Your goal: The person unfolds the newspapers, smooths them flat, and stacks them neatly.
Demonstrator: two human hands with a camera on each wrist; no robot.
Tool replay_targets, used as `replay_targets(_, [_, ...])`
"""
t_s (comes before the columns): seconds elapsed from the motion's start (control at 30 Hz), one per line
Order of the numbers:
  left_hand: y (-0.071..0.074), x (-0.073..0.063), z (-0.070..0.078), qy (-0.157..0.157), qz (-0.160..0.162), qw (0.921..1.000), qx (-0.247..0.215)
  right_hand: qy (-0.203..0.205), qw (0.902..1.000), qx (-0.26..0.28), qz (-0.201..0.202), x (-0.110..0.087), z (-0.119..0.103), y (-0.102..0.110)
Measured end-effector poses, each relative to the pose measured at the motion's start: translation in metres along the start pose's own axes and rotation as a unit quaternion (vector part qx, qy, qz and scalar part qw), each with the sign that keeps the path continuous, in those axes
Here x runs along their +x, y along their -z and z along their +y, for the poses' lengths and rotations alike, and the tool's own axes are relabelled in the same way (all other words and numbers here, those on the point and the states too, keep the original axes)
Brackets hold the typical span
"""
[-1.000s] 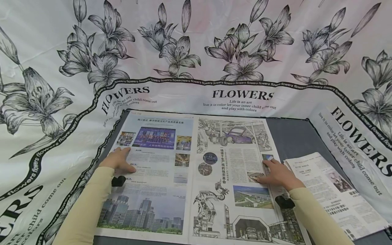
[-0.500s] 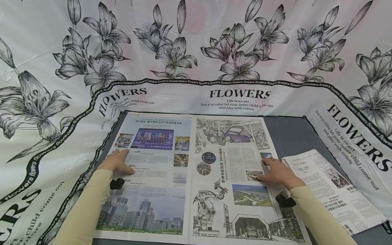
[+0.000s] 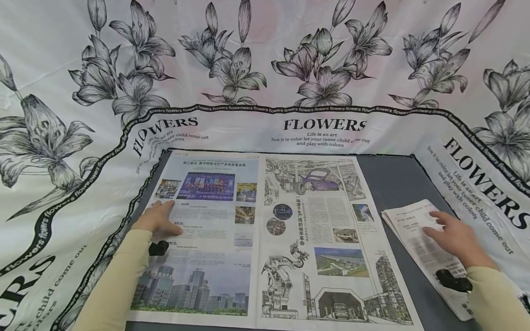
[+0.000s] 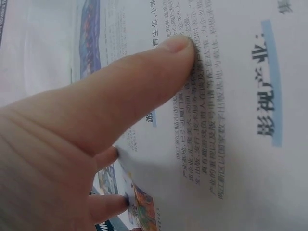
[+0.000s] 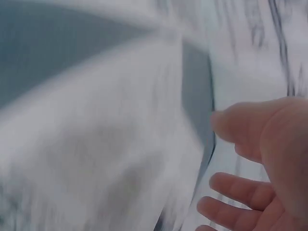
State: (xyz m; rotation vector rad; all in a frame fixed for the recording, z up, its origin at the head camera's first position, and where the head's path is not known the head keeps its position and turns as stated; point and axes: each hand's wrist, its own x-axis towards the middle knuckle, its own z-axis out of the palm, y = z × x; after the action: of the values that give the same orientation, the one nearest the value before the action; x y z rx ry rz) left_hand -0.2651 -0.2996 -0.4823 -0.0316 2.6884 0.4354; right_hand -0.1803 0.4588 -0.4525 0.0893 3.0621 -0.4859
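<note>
Touching a lower-center newspaper (image 3: pixel 257 239), the left hand's (image 3: pixel 156 219) spread fingers are resting as the right hand (image 3: pixel 453 236), fingers parted, is hovering over lower-right folded papers (image 3: pixel 430 253), careless contact possibly shifting them.

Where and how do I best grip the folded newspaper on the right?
Likely pinch the folded newspaper by its long left edge, coming from the side of the open newspaper: the folded one looks flat, and gray tabletop shows along that edge.
</note>
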Motion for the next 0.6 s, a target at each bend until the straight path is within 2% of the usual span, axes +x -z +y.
replay_targets(0.1, [0.0,0.0,0.0,-0.002,0.003,1.0,-0.002,-0.056,0.9984,-0.005,0.003,-0.01,0.035,0.001])
replay_targets(0.17, [-0.001,0.001,0.0,-0.003,0.004,1.0,-0.001,-0.109,0.994,-0.006,0.005,-0.016,0.051,-0.004])
replay_targets(0.27, [0.0,0.001,0.0,-0.002,0.003,1.0,0.0,-0.18,0.9836,0.002,0.002,-0.024,0.066,-0.013])
replay_targets(0.37, [0.0,0.001,0.0,-0.001,0.003,1.0,0.0,-0.22,0.9754,0.015,-0.003,-0.029,0.076,-0.019])
replay_targets(0.5, [0.0,0.0,0.0,-0.004,0.008,1.0,0.003,-0.224,0.9745,0.015,-0.007,-0.035,0.083,-0.023])
replay_targets(0.6, [0.0,-0.002,0.002,-0.005,0.011,0.9999,0.004,-0.186,0.9825,-0.001,-0.011,-0.04,0.086,-0.022])
